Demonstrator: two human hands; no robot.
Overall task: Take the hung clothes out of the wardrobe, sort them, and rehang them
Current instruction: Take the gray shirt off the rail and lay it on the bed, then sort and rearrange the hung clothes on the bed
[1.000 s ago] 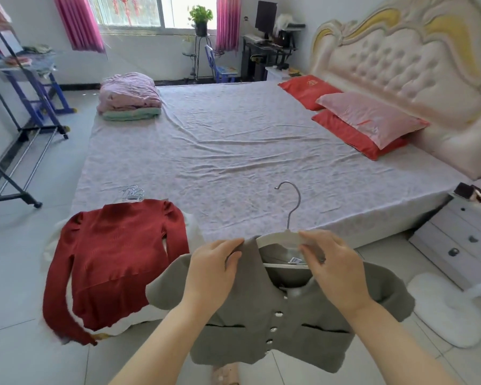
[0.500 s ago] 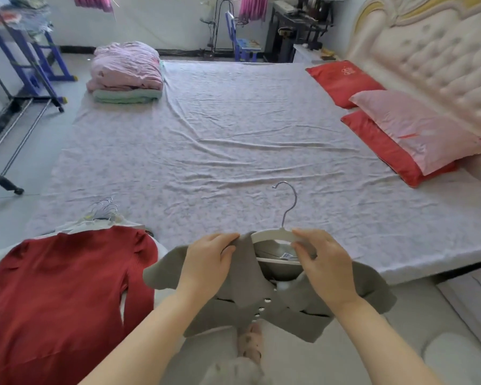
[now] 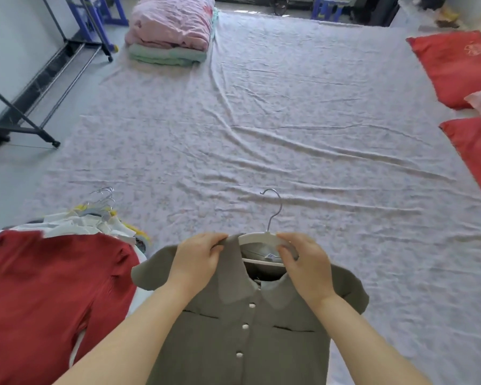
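Observation:
A grey short-sleeved top [image 3: 250, 323] with white buttons hangs on a white hanger [image 3: 258, 237] with a metal hook, held over the near edge of the bed [image 3: 303, 140]. My left hand [image 3: 197, 258] pinches the top's collar at its left shoulder. My right hand [image 3: 306, 259] grips the right side of the hanger and the collar there. A red long-sleeved top [image 3: 47, 298] lies spread at the bed's near left corner, over a pile of white clothes on hangers [image 3: 95, 218].
Folded pink and green bedding [image 3: 170, 34] sits at the bed's far left. Red pillows [image 3: 456, 65] lie along the right side. A black clothes rack base [image 3: 20, 118] stands on the floor at left.
The view has tilted down and closer to the bed. The grey top now reaches forward over the bed's edge; both hands keep their hold at the collar and hanger.

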